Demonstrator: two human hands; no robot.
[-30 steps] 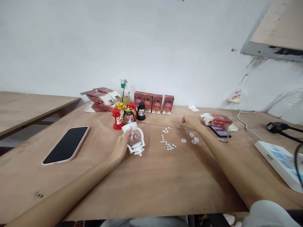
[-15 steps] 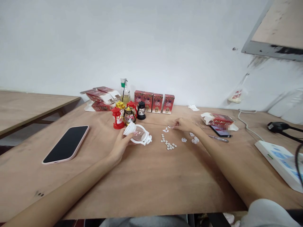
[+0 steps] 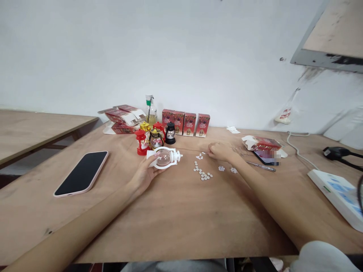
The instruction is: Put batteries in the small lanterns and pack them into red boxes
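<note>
My left hand is wrapped round the base of a small white toy lantern with a clear window, lying on its side just off the table. My right hand is at the table with its fingers pinched together; whatever is in them is hidden. Beside its fingertips lie small white strips. Nearer to me are several round, flat discs like button cells and small notched white pieces. Behind the white lantern stand a red lantern, a black-and-gold lantern, a black lantern and others.
Several red boxes stand along the wall, with opened boxes and a pump bottle left of them. A phone lies at left. At right are another box, a screwdriver and a power strip.
The white lantern has turned in my left hand, its window now facing up more. My right hand's fingers have closed lower over the table, near the white strips.
</note>
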